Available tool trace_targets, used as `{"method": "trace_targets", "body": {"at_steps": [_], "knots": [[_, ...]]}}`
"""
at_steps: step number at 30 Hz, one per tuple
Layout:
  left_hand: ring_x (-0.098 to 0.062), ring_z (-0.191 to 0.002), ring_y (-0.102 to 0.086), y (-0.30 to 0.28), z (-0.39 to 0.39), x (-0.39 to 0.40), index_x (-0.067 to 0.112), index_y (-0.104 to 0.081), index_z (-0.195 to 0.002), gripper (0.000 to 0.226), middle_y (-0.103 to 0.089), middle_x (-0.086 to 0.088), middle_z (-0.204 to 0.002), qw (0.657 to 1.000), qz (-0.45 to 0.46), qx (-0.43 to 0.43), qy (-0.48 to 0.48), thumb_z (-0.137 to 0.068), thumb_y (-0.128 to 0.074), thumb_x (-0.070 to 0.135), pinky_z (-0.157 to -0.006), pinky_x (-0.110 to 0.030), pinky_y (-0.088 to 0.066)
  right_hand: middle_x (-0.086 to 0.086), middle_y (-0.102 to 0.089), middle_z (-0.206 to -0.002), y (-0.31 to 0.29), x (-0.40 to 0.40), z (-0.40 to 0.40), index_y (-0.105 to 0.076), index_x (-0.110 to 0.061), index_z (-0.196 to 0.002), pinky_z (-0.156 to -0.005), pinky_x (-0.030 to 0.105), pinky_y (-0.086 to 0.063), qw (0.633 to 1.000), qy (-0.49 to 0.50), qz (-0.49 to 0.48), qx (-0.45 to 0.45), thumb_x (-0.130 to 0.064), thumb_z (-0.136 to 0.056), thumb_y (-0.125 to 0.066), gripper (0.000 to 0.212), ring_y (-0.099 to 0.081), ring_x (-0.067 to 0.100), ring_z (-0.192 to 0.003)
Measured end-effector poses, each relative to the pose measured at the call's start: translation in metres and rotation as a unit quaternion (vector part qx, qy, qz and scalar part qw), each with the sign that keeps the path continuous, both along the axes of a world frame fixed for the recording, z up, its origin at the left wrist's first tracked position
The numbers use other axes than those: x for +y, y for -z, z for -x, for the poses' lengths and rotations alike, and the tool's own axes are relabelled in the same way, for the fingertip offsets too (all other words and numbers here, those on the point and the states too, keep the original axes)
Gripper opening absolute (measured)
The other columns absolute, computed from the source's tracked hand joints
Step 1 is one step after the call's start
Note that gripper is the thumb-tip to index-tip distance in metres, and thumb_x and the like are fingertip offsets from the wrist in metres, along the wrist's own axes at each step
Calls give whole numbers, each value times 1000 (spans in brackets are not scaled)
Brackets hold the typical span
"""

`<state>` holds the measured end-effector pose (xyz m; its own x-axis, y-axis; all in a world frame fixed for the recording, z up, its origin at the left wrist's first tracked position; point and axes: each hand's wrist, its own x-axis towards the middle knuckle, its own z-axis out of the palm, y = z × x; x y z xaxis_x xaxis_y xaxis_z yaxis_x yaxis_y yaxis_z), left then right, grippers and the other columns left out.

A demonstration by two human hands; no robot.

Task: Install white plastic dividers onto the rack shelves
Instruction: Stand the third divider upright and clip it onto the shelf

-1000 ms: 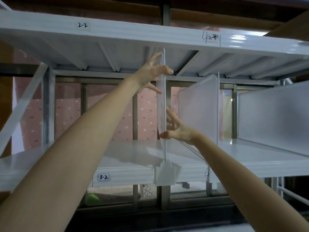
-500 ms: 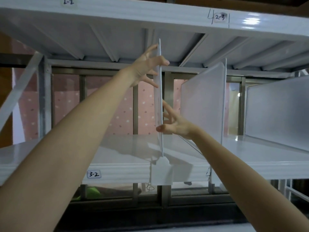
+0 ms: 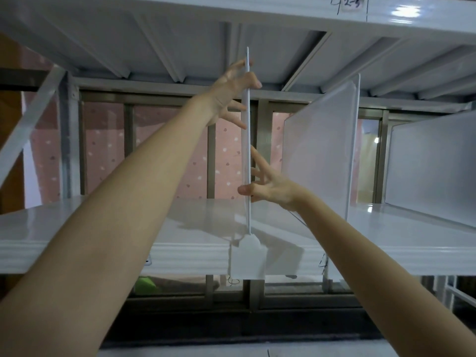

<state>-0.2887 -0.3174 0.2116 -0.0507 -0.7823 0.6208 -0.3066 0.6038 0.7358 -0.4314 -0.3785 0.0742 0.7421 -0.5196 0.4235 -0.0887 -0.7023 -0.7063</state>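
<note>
A white plastic divider [image 3: 248, 150] stands upright, seen edge-on, on the lower white shelf [image 3: 103, 228]. Its bottom clip [image 3: 247, 258] hangs over the shelf's front lip. My left hand [image 3: 231, 91] grips the divider's front edge near the top, thumb on the right side. My right hand [image 3: 268, 186] pinches the same edge lower down, fingers spread along the right face. The upper shelf [image 3: 180, 29] lies just above the divider's top.
A second divider [image 3: 322, 155] stands on the shelf to the right, and a third [image 3: 432, 163] further right. A label reading 2-3 [image 3: 353, 3] marks the upper shelf's front. Grey uprights and a pink dotted wall lie behind the rack.
The view has shifted so the rack sits higher and left in frame. Both hands keep their hold on the divider, which stays upright at the same spot on the shelf.
</note>
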Motion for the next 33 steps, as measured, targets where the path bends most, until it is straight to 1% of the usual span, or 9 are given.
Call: {"method": "trace_targets", "body": {"at_steps": [6,10,14,17,19,21,27,30,33], "knots": [[-29,-111,-42,0,12,-1,41,-30,-142,95,-28,-2,-149,1000,15,-26,0,-56,-69,52,-55,-31,-57,-1,-10,-159,5,0,-4,7,-49,-148,-91,29,-51,999,-5,4,-34,-44,-56,-81,127,-21,27,-144],[-27,-115,-36,3,20,-2,41,-33,-138,89,-34,5,-134,999,38,-24,-12,-55,-64,53,-51,-25,-55,6,-17,-157,8,3,-3,7,-53,-146,-74,24,-57,999,-6,-15,-38,-39,-57,-79,125,-29,30,-140],[-26,-114,-40,4,23,0,44,-38,-130,81,-34,6,-132,998,53,-27,-33,-52,-59,55,-53,-26,-54,0,-15,-158,8,4,-4,6,-51,-147,-90,39,-55,999,-9,1,-49,-40,-59,-79,123,-25,28,-142],[-26,-117,-41,7,25,1,47,-46,-116,65,-34,7,-135,998,54,-18,-27,-52,-58,54,-55,-27,-54,-1,-12,-159,9,4,-4,8,-54,-145,-78,31,-58,999,-3,-2,-37,-35,-60,-78,123,-23,28,-143],[-27,-120,-40,8,26,2,48,-47,-109,59,-33,7,-138,998,55,-13,-24,-52,-57,55,-56,-28,-54,-3,-12,-159,11,2,-4,9,-55,-145,-89,40,-55,999,0,0,-44,-32,-60,-77,123,-21,26,-144],[-26,-120,-40,9,29,4,47,-45,-114,65,-34,6,-138,998,58,-17,-24,-51,-57,56,-59,-29,-53,-6,-12,-158,13,0,-4,9,-53,-146,-104,54,-41,998,-2,12,-60,-31,-60,-76,122,-19,23,-145],[-24,-117,-42,11,36,9,39,-36,-133,85,-38,8,-127,995,84,-27,-48,-53,-58,56,-57,-25,-51,-6,-10,-158,14,4,-3,9,-48,-148,-110,55,-33,997,-8,19,-68,-27,-62,-72,120,-18,23,-145],[-22,-117,-45,11,37,10,35,-34,-140,83,-43,15,-118,992,104,-15,-64,-61,-57,49,-57,-24,-48,-2,-11,-158,14,5,-2,9,-45,-149,-110,48,-37,998,-9,20,-66,-22,-64,-70,119,-17,23,-146],[-20,-116,-42,13,35,11,35,-34,-140,74,-41,20,-115,991,118,7,-64,-68,-52,46,-58,-24,-46,1,-12,-159,14,6,-1,8,-48,-148,-83,21,-55,998,-11,0,-63,-18,-67,-67,115,-17,22,-146]]}}
